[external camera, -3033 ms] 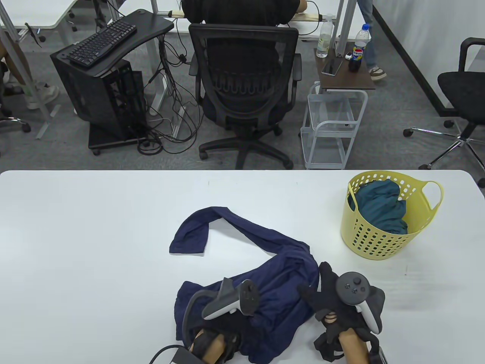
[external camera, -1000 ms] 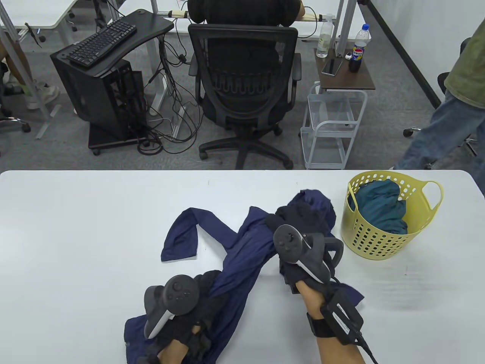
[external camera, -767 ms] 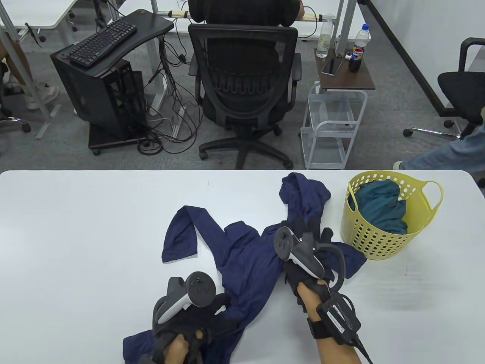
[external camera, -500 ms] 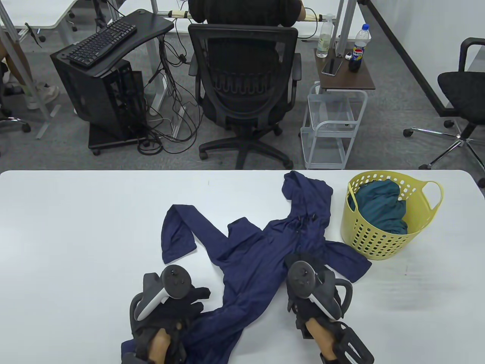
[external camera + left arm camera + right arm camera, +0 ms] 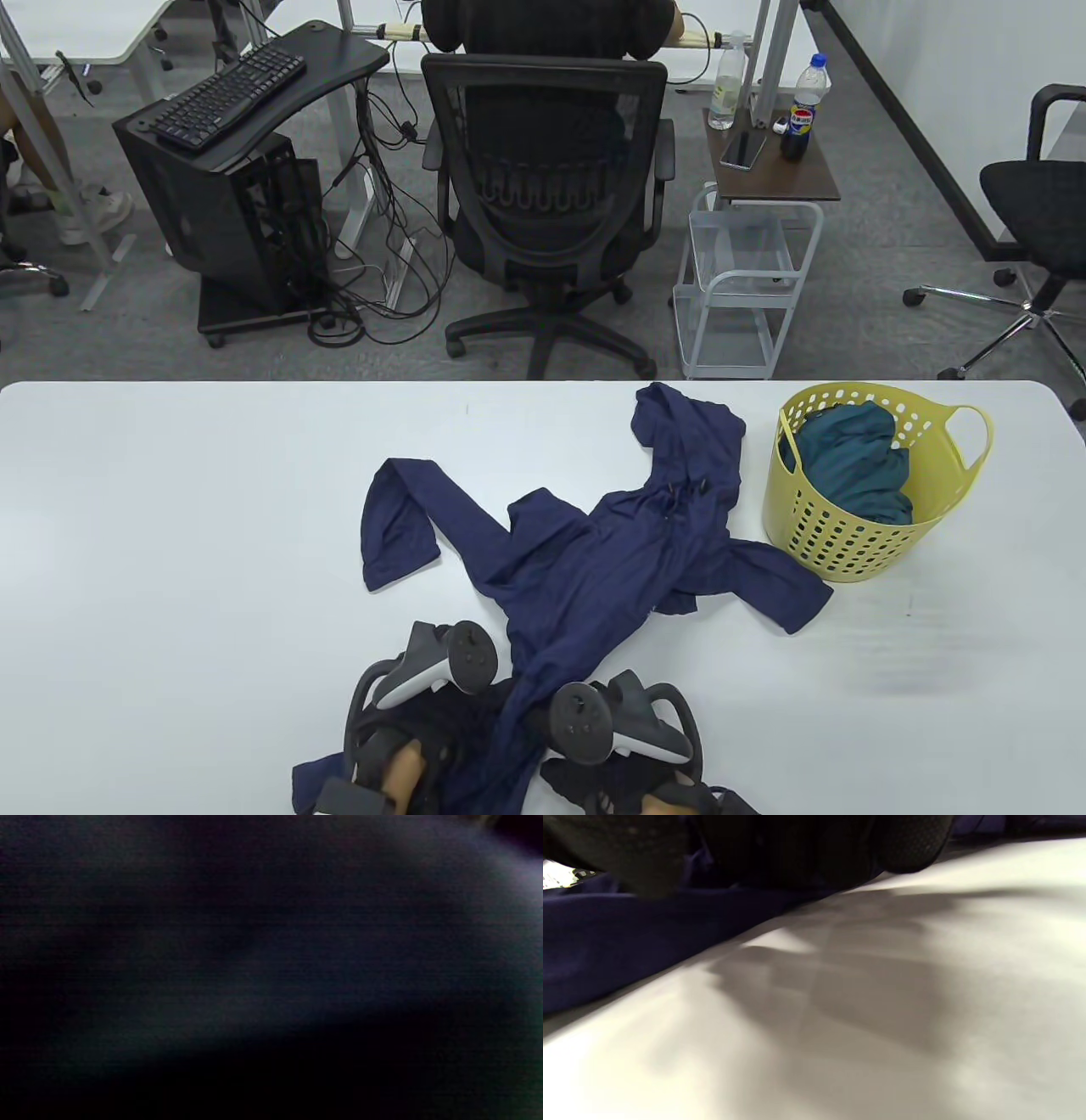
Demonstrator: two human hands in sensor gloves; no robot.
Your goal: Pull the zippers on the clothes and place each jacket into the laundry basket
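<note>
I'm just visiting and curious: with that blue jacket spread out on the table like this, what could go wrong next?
1. The navy jacket lies twisted, its zipper hard to make out, so the hands may fumble finding it.
2. Its right sleeve lies beside the yellow basket; a tug could drag or tip the basket.
3. The teal garment already fills much of the basket, so the jacket may spill over.

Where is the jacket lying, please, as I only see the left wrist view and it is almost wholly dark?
Observer: The navy jacket lies spread on the white table, its hood toward the far edge.
Operator: Is the basket near it?
Observer: Yes, the yellow basket stands beside the hood, on the person's right, with a teal garment inside.
Operator: And the hands?
Observer: The left hand and right hand are both at the jacket's near hem; their grip is hidden.
</note>
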